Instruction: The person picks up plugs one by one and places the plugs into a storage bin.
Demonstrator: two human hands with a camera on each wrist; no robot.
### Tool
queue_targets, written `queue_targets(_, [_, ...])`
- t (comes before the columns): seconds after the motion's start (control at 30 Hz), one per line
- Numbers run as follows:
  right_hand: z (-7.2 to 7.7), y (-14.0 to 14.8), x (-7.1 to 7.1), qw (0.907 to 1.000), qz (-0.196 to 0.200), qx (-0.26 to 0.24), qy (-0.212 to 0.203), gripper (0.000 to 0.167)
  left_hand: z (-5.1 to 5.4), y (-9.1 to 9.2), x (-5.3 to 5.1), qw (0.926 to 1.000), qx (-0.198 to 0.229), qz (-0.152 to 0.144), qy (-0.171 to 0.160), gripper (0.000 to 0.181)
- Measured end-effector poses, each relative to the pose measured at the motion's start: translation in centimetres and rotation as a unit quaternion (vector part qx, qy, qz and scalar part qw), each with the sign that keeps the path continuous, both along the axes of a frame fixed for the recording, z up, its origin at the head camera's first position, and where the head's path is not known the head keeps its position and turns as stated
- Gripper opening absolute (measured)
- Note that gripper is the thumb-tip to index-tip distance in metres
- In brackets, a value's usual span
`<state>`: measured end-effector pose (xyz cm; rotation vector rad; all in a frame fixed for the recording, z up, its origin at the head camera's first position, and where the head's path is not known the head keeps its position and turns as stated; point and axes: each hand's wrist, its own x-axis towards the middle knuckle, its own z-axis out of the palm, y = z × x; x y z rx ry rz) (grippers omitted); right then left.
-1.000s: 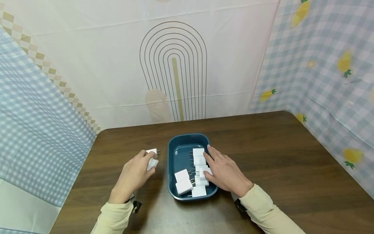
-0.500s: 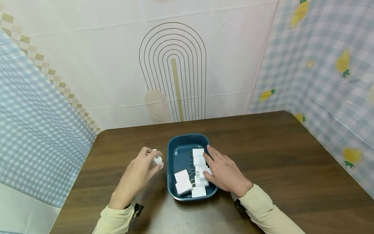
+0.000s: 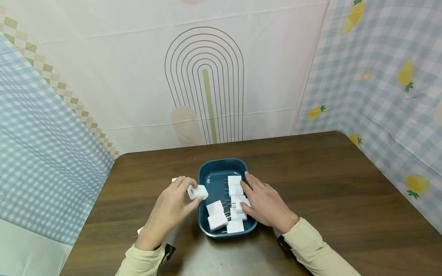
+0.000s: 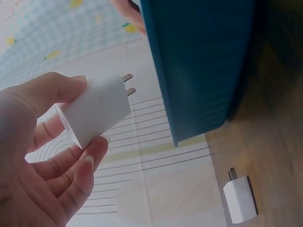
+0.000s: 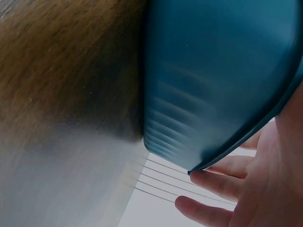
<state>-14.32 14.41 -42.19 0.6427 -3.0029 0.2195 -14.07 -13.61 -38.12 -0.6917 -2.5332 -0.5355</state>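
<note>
My left hand pinches a white wall charger between thumb and fingers, over the left rim of a dark blue tray. In the left wrist view, the held charger has its two metal prongs pointing toward the tray's side. My right hand rests at the tray's right rim, its fingers extended and the thumb reaching inside over the chargers. Several white chargers lie in the tray, most with prongs to the left, a pair with prongs to the right.
On the table left of the tray lies another charger, partly behind my left hand. One more white piece with a prong shows beside the left wrist. The brown wooden table meets patterned curtains behind and at both sides.
My left hand has lifted a charger off the table and carried it right, to the tray's left rim. A white piece by the left wrist has come into view. The right hand stays put.
</note>
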Motion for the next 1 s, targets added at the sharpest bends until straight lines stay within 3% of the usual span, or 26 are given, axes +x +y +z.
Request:
queue_targets(0.37, [-0.1,0.0,0.0,1.0,-0.006,-0.003,-0.007,0.068,-0.8,0.9,0.1,0.9994,0.003,-0.023,-0.025,0.038])
queue_targets(0.77, [-0.1,0.0,0.0,1.0,-0.005,-0.003,-0.005,0.067,-1.8,2.2,0.4,0.9949,-0.032,-0.036,-0.089,0.036])
queue_targets(0.87, [-0.1,0.0,0.0,1.0,-0.006,-0.002,-0.007,0.067,-2.3,2.4,0.3,0.995,-0.049,-0.032,-0.081,0.035])
queue_targets(1.0, [-0.1,-0.1,0.0,0.9999,-0.006,-0.003,-0.009,0.068,-2.9,2.5,0.0,0.9964,-0.065,-0.025,-0.048,0.035])
